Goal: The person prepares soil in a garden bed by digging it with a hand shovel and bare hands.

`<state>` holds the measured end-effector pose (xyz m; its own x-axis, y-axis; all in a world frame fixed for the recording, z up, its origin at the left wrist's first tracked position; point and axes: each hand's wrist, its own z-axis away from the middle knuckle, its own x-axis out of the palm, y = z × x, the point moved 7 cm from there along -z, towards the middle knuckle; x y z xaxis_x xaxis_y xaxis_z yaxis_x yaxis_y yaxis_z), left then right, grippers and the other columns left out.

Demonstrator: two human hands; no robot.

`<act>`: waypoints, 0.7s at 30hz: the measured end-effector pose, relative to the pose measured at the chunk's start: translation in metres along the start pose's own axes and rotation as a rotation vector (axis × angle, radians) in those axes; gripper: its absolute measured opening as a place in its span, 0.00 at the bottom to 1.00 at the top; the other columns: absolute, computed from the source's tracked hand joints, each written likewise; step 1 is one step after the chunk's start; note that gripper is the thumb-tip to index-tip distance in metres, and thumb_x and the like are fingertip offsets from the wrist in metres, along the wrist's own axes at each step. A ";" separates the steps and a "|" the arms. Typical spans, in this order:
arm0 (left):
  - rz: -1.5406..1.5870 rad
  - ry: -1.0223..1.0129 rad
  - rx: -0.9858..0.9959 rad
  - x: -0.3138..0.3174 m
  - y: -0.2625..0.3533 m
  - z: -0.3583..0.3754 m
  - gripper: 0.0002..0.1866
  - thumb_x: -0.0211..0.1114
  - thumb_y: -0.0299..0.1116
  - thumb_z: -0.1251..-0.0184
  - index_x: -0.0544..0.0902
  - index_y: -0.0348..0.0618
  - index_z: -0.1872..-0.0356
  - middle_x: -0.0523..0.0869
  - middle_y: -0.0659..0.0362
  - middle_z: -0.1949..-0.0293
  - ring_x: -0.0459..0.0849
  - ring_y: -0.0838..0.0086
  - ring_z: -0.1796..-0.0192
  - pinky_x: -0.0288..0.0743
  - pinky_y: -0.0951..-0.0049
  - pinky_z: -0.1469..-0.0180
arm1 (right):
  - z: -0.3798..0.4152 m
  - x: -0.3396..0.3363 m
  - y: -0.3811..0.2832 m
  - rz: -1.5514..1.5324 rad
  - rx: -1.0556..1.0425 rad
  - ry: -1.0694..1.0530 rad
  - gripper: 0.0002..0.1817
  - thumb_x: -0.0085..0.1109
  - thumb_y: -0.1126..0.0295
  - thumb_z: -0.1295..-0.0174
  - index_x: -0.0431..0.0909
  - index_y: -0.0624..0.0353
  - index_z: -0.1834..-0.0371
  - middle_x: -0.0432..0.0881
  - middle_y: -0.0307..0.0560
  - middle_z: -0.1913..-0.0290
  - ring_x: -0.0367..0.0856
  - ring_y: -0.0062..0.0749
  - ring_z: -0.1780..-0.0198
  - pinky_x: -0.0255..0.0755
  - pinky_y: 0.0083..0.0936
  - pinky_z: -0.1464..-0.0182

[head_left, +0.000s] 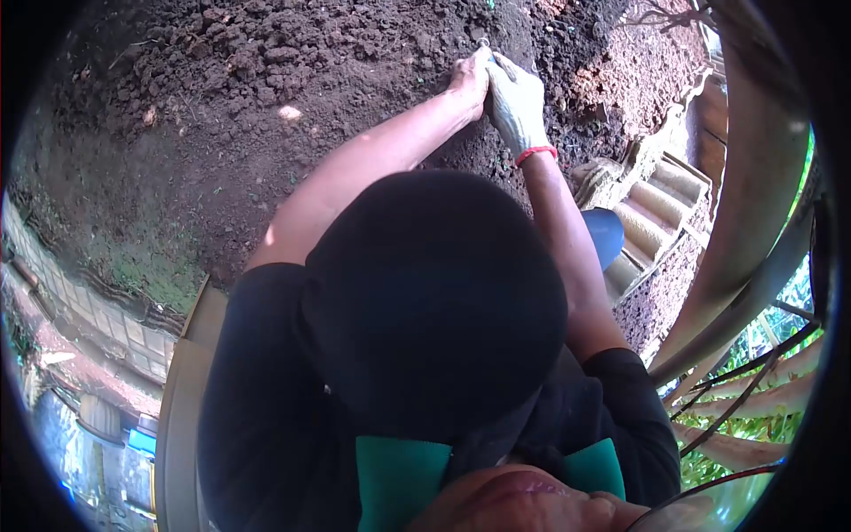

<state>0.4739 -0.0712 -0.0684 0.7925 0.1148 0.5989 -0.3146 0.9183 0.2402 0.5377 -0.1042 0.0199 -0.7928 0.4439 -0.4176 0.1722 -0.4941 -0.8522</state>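
Observation:
Out over the dark soil (355, 97), at the top middle of the head view, my two hands meet with the fingers closed. My left hand (472, 82) is a fist, pressed against the other hand. A pale, soil-stained glove covers my right hand (517, 99), and a red band (535, 154) circles that wrist. A small light-coloured tip (483, 42) shows just beyond the fingers. I cannot tell what the hands grip, since the fingers and glove hide it.
Crumbly clods (284, 58) lie at the upper left, with a pale lump (289, 113) nearer. Corrugated tiles (660, 202) lie right of my right forearm. A thick trunk-like post (753, 177) rises at the right. Paving (97, 310) borders the soil at the left.

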 end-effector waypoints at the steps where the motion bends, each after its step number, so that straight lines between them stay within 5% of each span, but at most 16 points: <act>1: -0.001 0.033 -0.053 0.002 -0.005 0.000 0.16 0.59 0.46 0.19 0.82 0.43 0.52 0.88 0.54 0.58 0.88 0.65 0.55 0.84 0.60 0.53 | -0.002 -0.005 0.007 -0.012 0.050 -0.017 0.24 0.67 0.64 0.33 0.83 0.69 0.38 0.90 0.56 0.46 0.88 0.31 0.50 0.80 0.27 0.46; 5: -0.097 -0.073 -0.100 0.006 -0.006 0.000 0.16 0.55 0.44 0.17 0.80 0.42 0.46 0.87 0.52 0.52 0.88 0.59 0.49 0.87 0.48 0.49 | -0.003 -0.016 0.009 -0.062 0.220 -0.115 0.22 0.66 0.57 0.28 0.85 0.54 0.35 0.82 0.31 0.71 0.71 0.10 0.80 0.64 0.13 0.80; 8: -0.035 -0.265 -0.171 0.008 -0.006 -0.008 0.14 0.56 0.42 0.17 0.79 0.43 0.45 0.86 0.52 0.51 0.87 0.58 0.47 0.86 0.45 0.49 | -0.012 -0.018 0.007 0.093 0.175 -0.140 0.22 0.65 0.55 0.29 0.85 0.51 0.36 0.81 0.30 0.73 0.70 0.09 0.81 0.61 0.13 0.81; 9: -0.019 -0.215 -0.198 0.009 0.001 0.003 0.14 0.56 0.41 0.16 0.79 0.41 0.45 0.85 0.51 0.49 0.86 0.60 0.45 0.85 0.49 0.44 | -0.008 -0.016 0.003 0.102 0.291 -0.166 0.21 0.64 0.60 0.32 0.86 0.59 0.40 0.91 0.45 0.56 0.85 0.25 0.63 0.79 0.26 0.59; 12: 0.175 -0.218 -0.012 0.004 0.020 0.010 0.15 0.55 0.41 0.15 0.78 0.40 0.44 0.85 0.51 0.49 0.86 0.63 0.44 0.83 0.54 0.38 | 0.002 0.011 -0.042 0.177 -0.085 -0.037 0.19 0.60 0.63 0.33 0.86 0.61 0.44 0.91 0.51 0.59 0.87 0.33 0.62 0.80 0.30 0.57; 14: 0.174 -0.234 -0.042 -0.002 0.031 0.046 0.15 0.53 0.41 0.15 0.77 0.41 0.42 0.84 0.52 0.46 0.84 0.64 0.42 0.78 0.57 0.32 | 0.017 0.019 -0.055 0.241 -0.065 -0.052 0.21 0.59 0.61 0.34 0.84 0.61 0.42 0.89 0.60 0.58 0.90 0.45 0.58 0.81 0.33 0.50; 17: 0.265 -0.301 -0.021 0.000 0.025 0.081 0.18 0.51 0.45 0.13 0.78 0.42 0.41 0.84 0.53 0.46 0.83 0.63 0.41 0.75 0.55 0.29 | 0.038 0.011 -0.052 0.247 -0.105 -0.102 0.27 0.66 0.60 0.33 0.79 0.58 0.32 0.89 0.60 0.48 0.90 0.43 0.45 0.81 0.31 0.44; 21: 0.217 -0.408 -0.176 0.008 -0.006 0.101 0.18 0.55 0.43 0.15 0.79 0.42 0.38 0.86 0.57 0.44 0.83 0.67 0.39 0.74 0.59 0.31 | 0.073 -0.012 -0.053 0.193 0.043 0.076 0.26 0.66 0.64 0.32 0.80 0.62 0.32 0.91 0.53 0.50 0.89 0.31 0.50 0.81 0.28 0.46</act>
<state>0.4293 -0.1140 0.0118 0.4382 0.1855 0.8795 -0.3287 0.9438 -0.0353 0.4949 -0.1380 0.0932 -0.7007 0.3923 -0.5960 0.2901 -0.6065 -0.7403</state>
